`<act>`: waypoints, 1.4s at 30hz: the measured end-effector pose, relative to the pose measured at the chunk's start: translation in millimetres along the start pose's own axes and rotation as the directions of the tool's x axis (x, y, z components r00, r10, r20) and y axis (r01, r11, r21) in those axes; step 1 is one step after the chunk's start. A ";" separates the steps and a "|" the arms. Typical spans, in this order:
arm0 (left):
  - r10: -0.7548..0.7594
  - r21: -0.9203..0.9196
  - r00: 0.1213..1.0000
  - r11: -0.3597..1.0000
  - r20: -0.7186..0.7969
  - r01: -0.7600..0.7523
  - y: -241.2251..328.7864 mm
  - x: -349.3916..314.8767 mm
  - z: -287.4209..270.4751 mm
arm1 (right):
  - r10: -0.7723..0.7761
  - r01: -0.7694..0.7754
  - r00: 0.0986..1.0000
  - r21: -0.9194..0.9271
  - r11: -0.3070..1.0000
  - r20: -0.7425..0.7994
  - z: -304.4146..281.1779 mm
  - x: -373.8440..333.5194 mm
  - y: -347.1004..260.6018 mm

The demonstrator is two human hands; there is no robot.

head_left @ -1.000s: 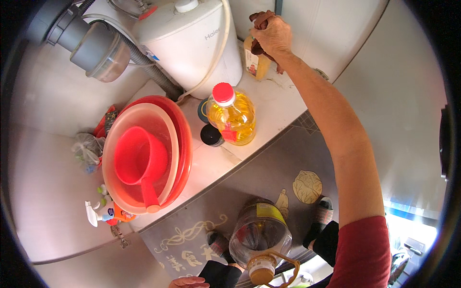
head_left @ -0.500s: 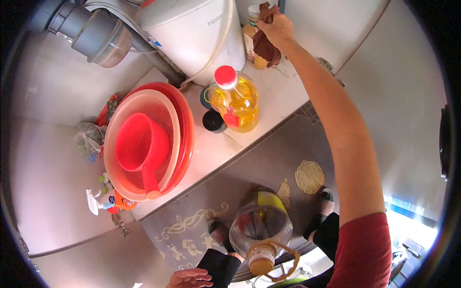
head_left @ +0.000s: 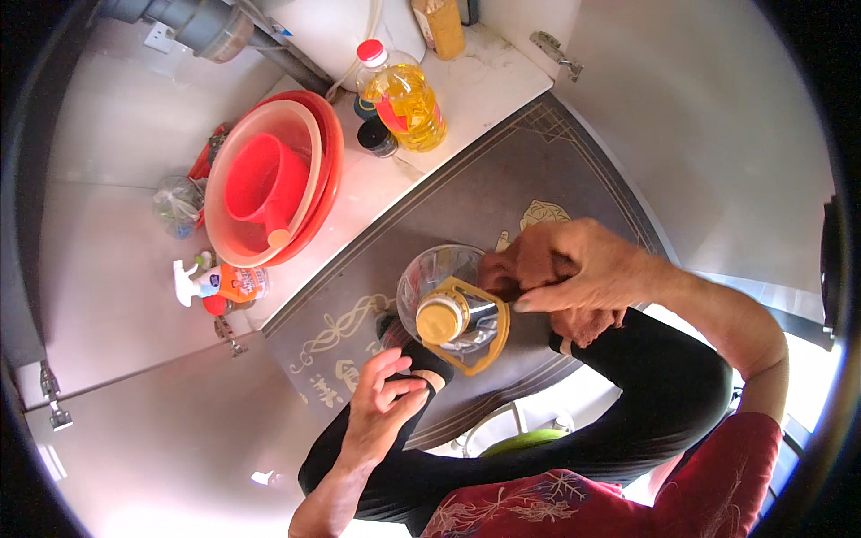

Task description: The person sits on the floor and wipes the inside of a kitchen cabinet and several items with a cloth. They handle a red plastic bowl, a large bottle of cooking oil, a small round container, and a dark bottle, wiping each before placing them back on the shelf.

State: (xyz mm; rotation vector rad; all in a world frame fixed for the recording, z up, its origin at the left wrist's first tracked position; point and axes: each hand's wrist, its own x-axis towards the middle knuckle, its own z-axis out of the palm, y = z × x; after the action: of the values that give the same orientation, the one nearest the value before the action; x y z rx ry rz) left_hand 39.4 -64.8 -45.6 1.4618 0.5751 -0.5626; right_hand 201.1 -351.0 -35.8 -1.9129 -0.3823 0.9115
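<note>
My right hand (head_left: 596,264) is closed round a bunched brown cloth (head_left: 587,325), whose folds hang below the fingers and reach the side of a large clear plastic bottle (head_left: 421,272). That bottle stands on the dark floor mat between my feet, with a yellow cap (head_left: 439,319) and a yellow loop handle (head_left: 499,339). To the left of the cap, my left hand (head_left: 384,408) holds nothing, its fingers apart and slightly bent. Whether the cloth presses on the bottle, I cannot tell.
On the cabinet's white base stand a bottle of yellow oil (head_left: 408,103), a dark-lidded jar (head_left: 377,138), stacked red basins (head_left: 327,193) holding a red scoop (head_left: 266,177), an orange spray bottle (head_left: 238,282) and a tan bottle (head_left: 439,27). A door hinge (head_left: 558,56) juts out at right.
My right hand, still gripping the brown cloth, has come from the tan bottle in the cabinet down beside the large clear bottle. My left hand has risen toward its cap. The view has shifted.
</note>
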 end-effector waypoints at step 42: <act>0.484 -0.937 0.845 0.344 0.228 0.057 134.0 249.9 198.1 | -0.109 0.566 0.805 0.697 0.440 -0.584 -157.6 53.3 -63.2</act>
State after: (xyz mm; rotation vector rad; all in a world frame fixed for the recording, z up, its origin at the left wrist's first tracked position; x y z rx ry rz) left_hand 318.6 -259.4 -107.2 0.2184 0.1756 -0.2402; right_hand 359.1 -386.0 38.2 -0.9617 0.0069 0.2055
